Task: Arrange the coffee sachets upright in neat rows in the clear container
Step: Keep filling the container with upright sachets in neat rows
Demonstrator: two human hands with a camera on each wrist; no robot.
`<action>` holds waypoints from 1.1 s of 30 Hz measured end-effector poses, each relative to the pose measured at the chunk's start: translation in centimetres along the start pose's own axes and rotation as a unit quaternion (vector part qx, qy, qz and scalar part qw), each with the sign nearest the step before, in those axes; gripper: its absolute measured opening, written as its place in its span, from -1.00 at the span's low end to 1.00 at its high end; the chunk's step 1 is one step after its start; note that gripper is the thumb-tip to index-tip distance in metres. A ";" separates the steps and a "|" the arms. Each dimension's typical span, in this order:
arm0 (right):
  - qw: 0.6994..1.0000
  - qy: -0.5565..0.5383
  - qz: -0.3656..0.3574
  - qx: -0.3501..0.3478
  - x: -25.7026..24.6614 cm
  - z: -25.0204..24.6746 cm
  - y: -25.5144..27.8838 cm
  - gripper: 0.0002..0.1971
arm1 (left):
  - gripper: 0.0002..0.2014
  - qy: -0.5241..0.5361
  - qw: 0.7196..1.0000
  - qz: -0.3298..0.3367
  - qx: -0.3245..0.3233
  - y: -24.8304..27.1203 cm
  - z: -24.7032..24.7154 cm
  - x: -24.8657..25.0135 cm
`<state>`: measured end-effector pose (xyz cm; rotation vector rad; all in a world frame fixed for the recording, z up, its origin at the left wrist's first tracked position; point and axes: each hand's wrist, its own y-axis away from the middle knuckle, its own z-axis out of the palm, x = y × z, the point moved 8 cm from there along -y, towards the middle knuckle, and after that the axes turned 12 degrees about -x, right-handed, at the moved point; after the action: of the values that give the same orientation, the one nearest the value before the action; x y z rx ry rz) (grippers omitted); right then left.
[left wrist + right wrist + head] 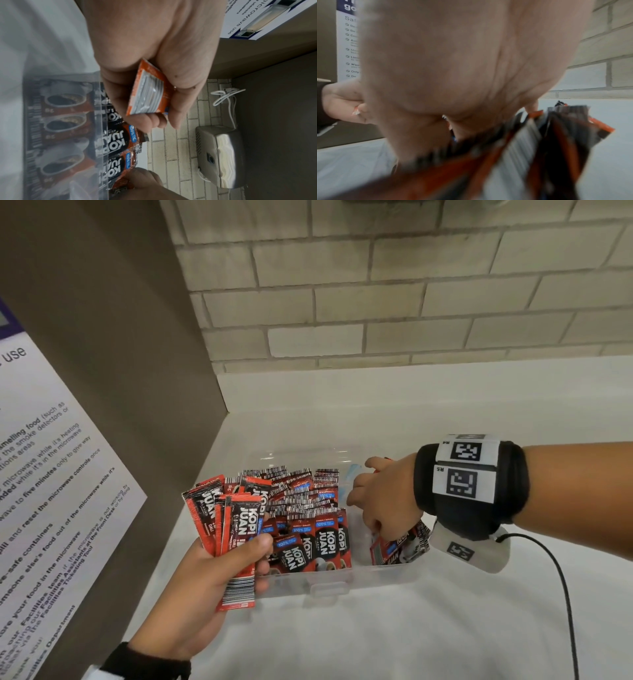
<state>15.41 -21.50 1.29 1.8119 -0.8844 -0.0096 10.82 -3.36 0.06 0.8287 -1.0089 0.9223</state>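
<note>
A clear plastic container (329, 577) sits on the white counter, its left and middle filled with several red-and-black coffee sachets (308, 508) standing upright. My left hand (219, 570) grips a fanned bundle of sachets (236, 522) just above the container's near left corner; their bottom edges (147, 90) show in the left wrist view. My right hand (380, 501) reaches down into the container's right end and grips a bunch of sachets (400, 546) there. In the right wrist view these sachets (547, 142) are blurred under the palm.
A brown cabinet side with a printed microwave notice (51, 508) stands close on the left. A brick wall (376, 285) rises behind the white counter (376, 638). A black cable (565, 594) trails from my right wrist. A metal dispenser (217, 155) and a white cord (226, 97) show in the left wrist view.
</note>
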 end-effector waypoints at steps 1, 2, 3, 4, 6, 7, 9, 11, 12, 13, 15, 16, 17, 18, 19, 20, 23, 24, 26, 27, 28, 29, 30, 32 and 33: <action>1.000 0.005 0.003 -0.009 0.0 0.1 -0.1 -0.61 | -0.41 0.001 1.000 0.001 0.000 0.0 0.0 0.0; 1.000 0.005 0.005 -0.023 0.1 0.3 -0.3 -0.62 | -0.40 0.002 1.000 0.001 0.000 0.0 0.0 0.1; 0.999 0.003 0.002 -0.037 0.1 0.5 -0.4 -0.63 | -0.40 0.004 1.000 0.002 0.001 0.0 0.0 0.1; 0.999 -0.001 -0.007 -0.051 0.0 0.6 -0.4 -0.63 | -0.40 0.006 1.000 0.001 0.002 0.0 0.0 0.1; 0.998 -0.009 -0.028 -0.062 -0.1 0.5 -0.5 -0.64 | -0.37 0.010 1.000 0.000 0.005 0.0 -0.1 0.0; 0.997 -0.011 -0.036 -0.062 -0.1 0.3 -0.5 -0.64 | -0.35 0.012 1.000 0.001 0.008 0.0 -0.1 0.0; 0.997 -0.016 -0.040 -0.060 0.1 0.1 -0.7 -0.62 | -0.32 0.015 1.000 0.001 0.012 0.0 -0.2 0.1; 0.998 -0.024 -0.037 -0.047 0.4 -0.3 -0.8 -0.60 | -0.32 0.016 1.000 0.002 0.016 0.0 -0.3 0.2; 0.998 -0.030 -0.039 -0.038 0.5 -0.4 -0.8 -0.60 | -0.32 0.015 1.000 0.003 0.016 0.0 -0.3 0.3; 0.998 -0.036 -0.041 -0.028 0.7 -0.7 -0.8 -0.60 | -0.32 0.012 1.000 0.004 0.016 0.0 -0.3 0.4; 0.998 -0.046 -0.046 -0.014 1.1 -0.8 -0.8 -0.59 | -0.34 0.007 1.000 0.005 0.014 0.0 -0.3 0.5; 0.997 -0.052 -0.051 -0.009 1.3 -0.8 -0.8 -0.59 | -0.35 0.003 1.000 0.005 0.013 0.0 -0.2 0.6; 0.997 -0.058 -0.058 -0.004 1.4 -0.6 -0.9 -0.59 | -0.36 0.000 1.000 0.007 0.012 0.0 -0.1 0.7; 0.996 -0.062 -0.065 0.002 1.5 -0.5 -0.9 -0.58 | -0.37 -0.002 1.000 0.009 0.011 0.0 -0.1 0.7; 0.995 -0.064 -0.071 0.010 1.5 -0.4 -0.9 -0.58 | -0.37 -0.003 1.000 0.011 0.009 0.0 0.0 0.8; 0.995 -0.064 -0.076 0.019 1.6 -0.4 -0.8 -0.58 | -0.37 -0.004 1.000 0.012 0.009 0.1 0.0 0.8; 0.994 -0.069 -0.080 0.036 2.0 -0.4 -0.5 -0.58 | -0.37 -0.006 1.000 0.013 0.008 0.0 0.1 0.8; 0.994 -0.072 -0.077 0.034 2.2 -0.2 -0.4 -0.58 | -0.37 -0.007 1.000 0.013 0.008 0.0 0.1 0.9; 0.995 -0.074 -0.067 0.020 2.4 0.1 -0.3 -0.59 | -0.37 -0.008 1.000 0.014 0.008 0.0 0.1 1.0; 0.995 -0.073 -0.062 0.015 2.5 0.3 -0.3 -0.59 | -0.37 -0.008 1.000 0.015 0.007 -0.1 0.1 1.0; 0.996 -0.072 -0.059 0.015 2.5 0.3 -0.2 -0.60 | -0.37 -0.007 1.000 0.014 0.004 -0.2 0.3 1.0; 0.995 -0.074 -0.060 0.024 2.5 0.1 0.0 -0.59 | -0.38 -0.005 1.000 0.014 0.000 -0.2 0.4 1.0; 0.994 -0.082 -0.061 0.038 2.5 -0.2 0.3 -0.59 | -0.38 -0.002 1.000 0.013 -0.005 -0.3 0.6 1.0; 0.987 -0.119 -0.066 0.088 3.1 -1.1 1.6 -0.61 | -0.39 0.007 1.000 0.011 -0.015 -0.4 1.1 1.0; 0.978 -0.150 -0.068 0.125 3.5 -1.7 2.5 -0.62 | -0.41 0.012 1.000 0.011 -0.020 -0.4 1.4 1.1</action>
<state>17.24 -22.49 5.47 2.1415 -1.0052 -0.2776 11.00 -4.51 1.47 0.7719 -1.0134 0.9250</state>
